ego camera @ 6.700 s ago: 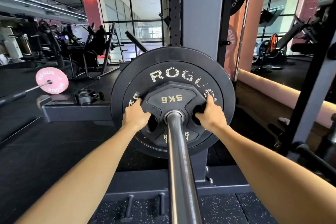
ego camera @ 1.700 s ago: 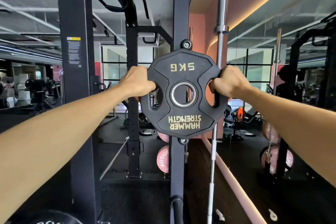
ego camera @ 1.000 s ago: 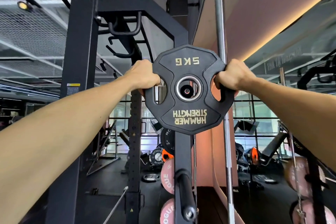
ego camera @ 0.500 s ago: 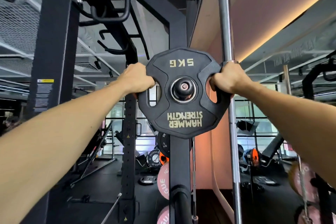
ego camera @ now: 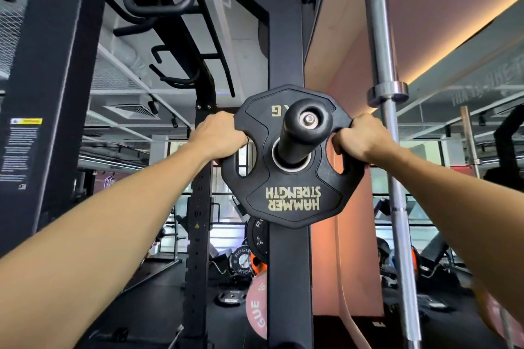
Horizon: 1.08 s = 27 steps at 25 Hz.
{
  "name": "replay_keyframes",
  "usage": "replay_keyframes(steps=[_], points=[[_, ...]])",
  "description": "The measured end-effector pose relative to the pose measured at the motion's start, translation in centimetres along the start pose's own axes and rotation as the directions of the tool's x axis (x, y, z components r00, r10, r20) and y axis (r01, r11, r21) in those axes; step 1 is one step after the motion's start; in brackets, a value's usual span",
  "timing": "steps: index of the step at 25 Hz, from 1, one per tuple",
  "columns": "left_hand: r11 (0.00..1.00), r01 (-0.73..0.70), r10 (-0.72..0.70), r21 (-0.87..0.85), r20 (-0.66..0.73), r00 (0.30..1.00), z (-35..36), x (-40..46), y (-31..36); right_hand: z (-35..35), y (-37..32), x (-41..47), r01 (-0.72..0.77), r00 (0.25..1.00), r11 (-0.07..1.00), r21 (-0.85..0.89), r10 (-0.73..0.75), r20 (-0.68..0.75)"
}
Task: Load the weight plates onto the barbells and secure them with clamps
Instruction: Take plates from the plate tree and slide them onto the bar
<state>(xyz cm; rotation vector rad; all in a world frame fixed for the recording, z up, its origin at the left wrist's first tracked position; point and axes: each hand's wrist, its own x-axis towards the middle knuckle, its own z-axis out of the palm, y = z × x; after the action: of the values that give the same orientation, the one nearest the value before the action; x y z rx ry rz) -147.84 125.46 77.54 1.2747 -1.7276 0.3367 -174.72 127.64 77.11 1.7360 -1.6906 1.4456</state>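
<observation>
Both my hands, left point(ego camera: 219, 136) and right point(ego camera: 358, 137), closed through grip holes of plate point(ego camera: 292, 178). Plate threaded over black peg point(ego camera: 303, 133) on rack post point(ego camera: 286, 45). Barbell point(ego camera: 382, 51) right of post: bare. Loading, clamps: judged outstanding.

This is a commercial gym. A black steel power rack upright point(ego camera: 286, 45) with curved pull-up handles point(ego camera: 167, 3) overhead carries a black storage peg point(ego camera: 302, 133), and on that peg sits a black twelve-sided rubber weight plate point(ego camera: 289, 193) lettered "HAMMER STRENGTH" in gold. A bare steel barbell point(ego camera: 382, 37) stands upright just right of the rack, black round "ROGUE" plates point(ego camera: 241, 262) and a pink round plate point(ego camera: 256, 309) are stored lower down, and exercise machines point(ego camera: 436, 258) fill the dark rubber floor point(ego camera: 141, 312) before tall windows beneath an open ceiling of exposed ducts.
</observation>
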Motion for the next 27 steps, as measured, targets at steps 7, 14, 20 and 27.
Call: replay_keyframes(steps=[7,14,20,27], points=[[0.997,0.009,-0.01,-0.078,-0.016,1.0,1.8,0.7,-1.0,1.2,0.3,0.8,-0.042,0.999,0.999,-0.01,0.042,0.004],[0.993,0.11,-0.104,0.053,-0.116,0.988,2.9,-3.7,-0.2,2.2,1.1,-3.8,-0.123,0.992,0.992,0.033,0.123,-0.013],[0.986,0.162,-0.165,0.03,0.139,0.977,4.4,-11.3,-1.6,1.8,2.2,-9.5,-0.201,0.966,0.975,0.097,0.181,0.186],[0.979,0.187,-0.202,0.082,0.539,0.818,1.5,-24.5,-6.2,0.9,3.9,-21.7,-0.125,0.799,0.991,-0.051,0.131,0.587]])
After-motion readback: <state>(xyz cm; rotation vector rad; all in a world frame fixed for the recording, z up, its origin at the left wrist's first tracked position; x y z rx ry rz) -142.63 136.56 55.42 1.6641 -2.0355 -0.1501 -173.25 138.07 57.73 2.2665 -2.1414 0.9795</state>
